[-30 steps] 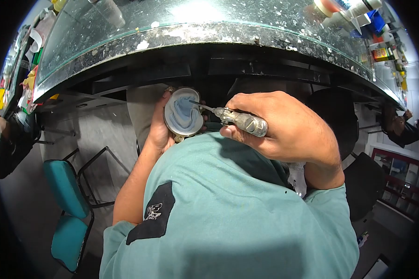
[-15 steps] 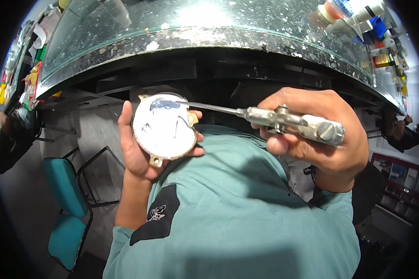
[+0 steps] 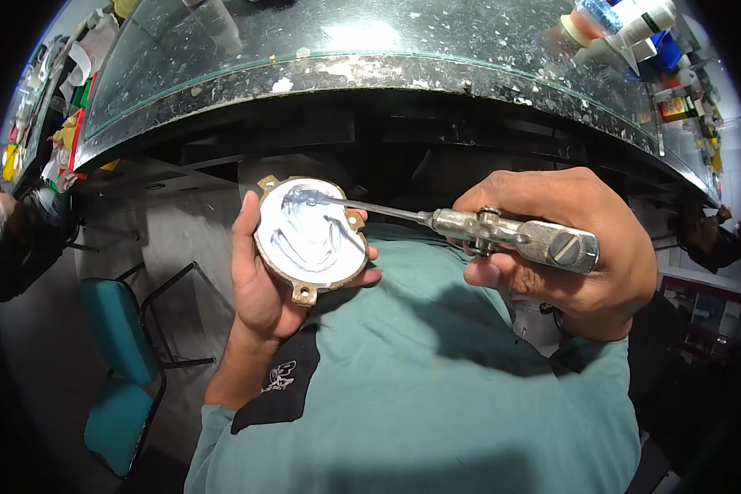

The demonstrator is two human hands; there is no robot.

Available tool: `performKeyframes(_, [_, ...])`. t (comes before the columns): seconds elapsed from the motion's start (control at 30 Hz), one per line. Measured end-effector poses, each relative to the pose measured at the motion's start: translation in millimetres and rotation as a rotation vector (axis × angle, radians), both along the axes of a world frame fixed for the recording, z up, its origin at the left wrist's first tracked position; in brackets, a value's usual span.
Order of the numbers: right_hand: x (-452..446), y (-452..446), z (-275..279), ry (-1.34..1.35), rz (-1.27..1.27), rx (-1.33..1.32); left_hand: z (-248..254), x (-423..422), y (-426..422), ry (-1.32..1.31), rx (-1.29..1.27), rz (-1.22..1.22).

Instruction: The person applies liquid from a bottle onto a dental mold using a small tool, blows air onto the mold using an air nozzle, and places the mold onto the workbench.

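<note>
My left hand (image 3: pixel 259 296) cradles a round metal dish (image 3: pixel 305 295) with brass-coloured lugs around its rim. A glossy white surface (image 3: pixel 305 243) fills it, with dark blue-grey streaks and a darker patch near the top. My right hand (image 3: pixel 589 239) is wrapped around a metal tool (image 3: pixel 514 230) with a long thin stem, a small knob midway and a slotted screw at its rear. The stem's tip lies over the dark patch; whether it touches the surface I cannot tell. Both objects are above my lap.
Ahead is a paint-spotted worktop (image 3: pixel 370 70) with a glass sheet. Bottles (image 3: pixel 634 25) stand at its far right. A teal chair (image 3: pixel 115 329) is on the left. Other people's arms (image 3: pixel 8 206) show at the left and right edges.
The dish has shifted right and slightly down, tilting so that more curved streaks show on its white surface. The tool's stem has moved slightly lower with it.
</note>
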State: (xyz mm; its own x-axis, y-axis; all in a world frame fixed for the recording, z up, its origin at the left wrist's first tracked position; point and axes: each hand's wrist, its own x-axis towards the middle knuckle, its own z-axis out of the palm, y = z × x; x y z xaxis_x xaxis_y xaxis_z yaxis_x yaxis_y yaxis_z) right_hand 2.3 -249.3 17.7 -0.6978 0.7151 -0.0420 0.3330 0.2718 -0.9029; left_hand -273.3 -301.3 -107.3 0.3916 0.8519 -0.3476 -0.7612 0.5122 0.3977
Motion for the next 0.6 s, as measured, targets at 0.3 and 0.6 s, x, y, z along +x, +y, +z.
performKeyframes(0.3, [-6, 0, -5, -0.024, -0.007, 0.023, -2, 1, 4, 0.025, 0.024, -0.022])
performKeyframes(0.6, [-4, -3, 5, 0.045, -0.07, -0.188, -2, 3, 4, 0.027, 0.038, -0.035])
